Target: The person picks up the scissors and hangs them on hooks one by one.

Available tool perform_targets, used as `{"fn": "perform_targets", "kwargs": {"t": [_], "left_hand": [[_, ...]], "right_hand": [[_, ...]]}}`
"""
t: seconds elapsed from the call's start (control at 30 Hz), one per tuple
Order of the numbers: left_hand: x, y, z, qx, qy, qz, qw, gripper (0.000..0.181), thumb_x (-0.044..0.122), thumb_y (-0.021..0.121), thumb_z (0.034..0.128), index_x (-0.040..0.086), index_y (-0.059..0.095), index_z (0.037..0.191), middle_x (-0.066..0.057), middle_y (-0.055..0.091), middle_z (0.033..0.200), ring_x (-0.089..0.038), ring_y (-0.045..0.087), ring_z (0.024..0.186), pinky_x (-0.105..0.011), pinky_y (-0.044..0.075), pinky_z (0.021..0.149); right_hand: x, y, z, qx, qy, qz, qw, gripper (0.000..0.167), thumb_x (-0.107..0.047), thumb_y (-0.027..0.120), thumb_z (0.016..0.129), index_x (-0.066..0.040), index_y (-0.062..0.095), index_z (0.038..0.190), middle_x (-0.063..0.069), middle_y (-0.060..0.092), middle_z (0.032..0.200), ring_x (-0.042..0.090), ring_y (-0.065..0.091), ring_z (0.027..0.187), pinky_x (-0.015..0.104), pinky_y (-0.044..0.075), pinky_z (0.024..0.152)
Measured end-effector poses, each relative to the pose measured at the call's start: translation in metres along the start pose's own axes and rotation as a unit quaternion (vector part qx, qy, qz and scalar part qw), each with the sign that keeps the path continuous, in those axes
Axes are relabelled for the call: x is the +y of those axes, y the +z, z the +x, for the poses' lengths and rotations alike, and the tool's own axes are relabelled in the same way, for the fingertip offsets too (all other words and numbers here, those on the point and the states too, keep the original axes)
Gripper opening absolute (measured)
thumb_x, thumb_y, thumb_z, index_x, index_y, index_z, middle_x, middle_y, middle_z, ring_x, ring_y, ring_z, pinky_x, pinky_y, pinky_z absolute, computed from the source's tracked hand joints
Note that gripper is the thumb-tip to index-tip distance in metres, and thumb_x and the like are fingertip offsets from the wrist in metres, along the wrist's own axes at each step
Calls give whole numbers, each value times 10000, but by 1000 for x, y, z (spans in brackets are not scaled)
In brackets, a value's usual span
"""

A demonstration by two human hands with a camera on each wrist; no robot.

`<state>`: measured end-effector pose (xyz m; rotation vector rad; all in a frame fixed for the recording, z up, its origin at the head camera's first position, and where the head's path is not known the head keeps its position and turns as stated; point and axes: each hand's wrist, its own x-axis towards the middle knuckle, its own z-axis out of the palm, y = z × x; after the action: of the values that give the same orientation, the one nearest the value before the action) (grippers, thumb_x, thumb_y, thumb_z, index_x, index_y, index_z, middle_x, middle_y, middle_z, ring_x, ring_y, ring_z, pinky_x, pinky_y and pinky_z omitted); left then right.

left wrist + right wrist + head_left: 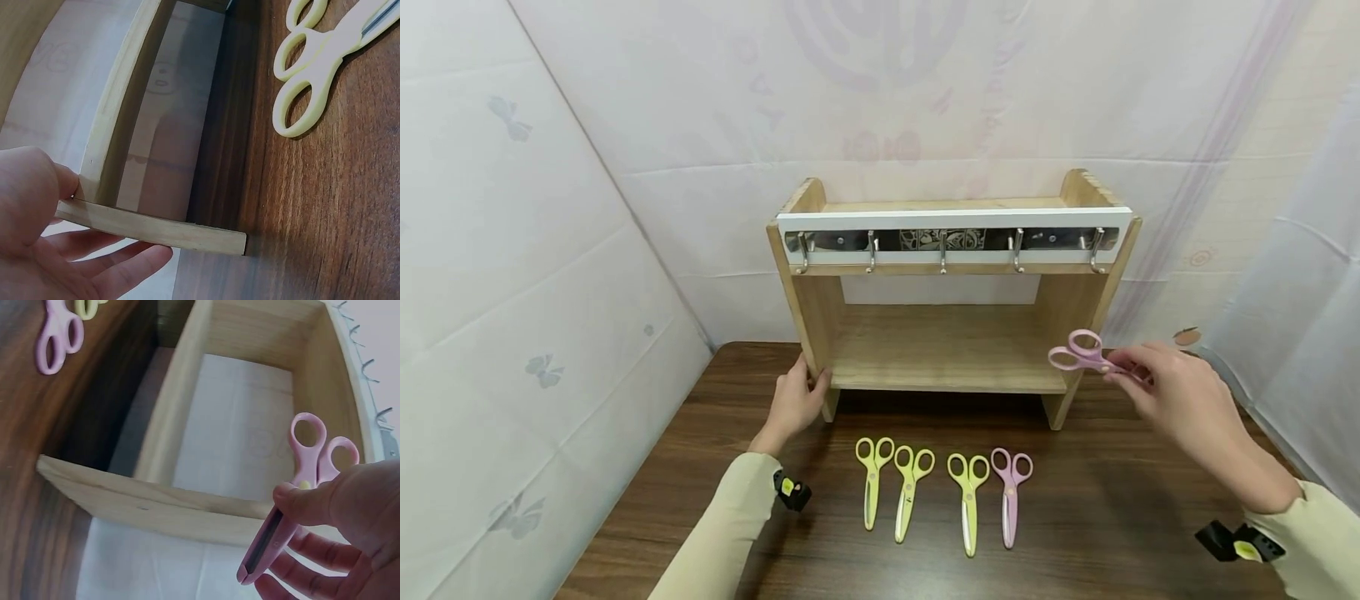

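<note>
In the head view my right hand (1180, 400) pinches pink scissors (1084, 357) by the blades, handle loops pointing up and left, in front of the right side panel. In the right wrist view thumb and fingers clasp the blades of these scissors (307, 459). My left hand (792, 400) grips the lower left side panel of a wooden shelf (947, 346); in the left wrist view its thumb is inside and its fingers outside the panel (156, 230). A metal hook rail (943, 242) with several hooks runs along the shelf's upper front.
Before the shelf on the brown table (820, 533) lie yellow scissors (872, 479), a second yellow pair (908, 492), a third yellow pair (969, 500) and another pink pair (1011, 496), handles toward the shelf. White patterned cloth (925, 100) hangs behind and at both sides.
</note>
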<state>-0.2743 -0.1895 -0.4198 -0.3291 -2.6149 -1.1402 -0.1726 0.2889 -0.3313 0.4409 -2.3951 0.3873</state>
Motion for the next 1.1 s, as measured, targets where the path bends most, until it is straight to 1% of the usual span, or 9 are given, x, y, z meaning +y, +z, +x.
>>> {"fn": "perform_targets", "kwargs": {"t": [0.1,0.23,0.3,0.47,0.53,0.6,0.87,0.97,1.1], "left_hand": [[-1,0,0,6,14,-35,10000,458,168,568,1069,-22,459,1471,-332,637,1268,-437,703,1057,-486,635,732],[0,1,0,37,69,-63,9999,446,147,572,1066,-35,469,1460,-338,635,1265,-448,697,1068,-499,632,747],[0,1,0,47,85,-47,9999,437,136,573,1064,-42,475,1451,-338,639,1258,-448,696,1069,-501,631,753],[0,1,0,87,80,12,9999,424,139,580,1061,-51,491,1430,-334,652,1233,-435,706,1048,-487,634,742],[-1,1,0,100,84,13,9999,424,136,583,1059,-55,493,1427,-337,653,1230,-435,709,1041,-485,635,735],[-1,1,-1,115,79,7,9999,424,140,585,1059,-54,495,1425,-336,653,1229,-432,710,1040,-484,635,736],[-3,1,0,136,134,14,9998,420,146,594,1056,-47,504,1419,-331,656,1233,-430,703,1065,-497,630,760],[-3,1,0,137,118,2,9998,416,157,593,1059,-37,509,1418,-323,658,1237,-424,703,1070,-499,629,766],[-2,1,-1,195,183,35,9996,411,144,588,1056,-54,509,1407,-333,657,1226,-431,705,1057,-503,630,752]], "right_hand": [[-1,-1,8,331,-173,98,9993,249,-42,906,730,-87,769,933,8,682,760,130,553,612,285,406,484],[-4,-2,17,653,-252,252,9972,262,-17,909,715,-53,768,932,58,717,791,128,602,643,187,446,559],[-5,-3,20,780,-230,336,9961,265,-9,911,710,-46,765,927,65,720,795,69,599,661,118,437,592],[-8,-5,28,1038,-182,706,9919,271,39,897,719,-15,765,949,85,724,808,-200,490,762,2,427,672],[-9,-5,30,1085,-141,853,9903,266,55,885,730,-4,766,961,98,729,815,-263,449,786,-14,429,686],[-9,-5,33,1123,-102,936,9892,261,59,879,740,7,765,969,112,733,818,-286,444,789,-16,435,686],[-11,-4,40,1324,47,1123,9848,239,46,868,766,15,768,981,152,741,820,-299,460,790,-27,423,685],[-11,-2,42,1308,97,1174,9844,219,36,860,780,11,769,978,154,745,832,-306,461,785,-26,425,675],[-11,2,43,1219,218,1225,9847,193,21,850,800,14,766,973,160,752,846,-304,465,769,-17,433,658]]}}
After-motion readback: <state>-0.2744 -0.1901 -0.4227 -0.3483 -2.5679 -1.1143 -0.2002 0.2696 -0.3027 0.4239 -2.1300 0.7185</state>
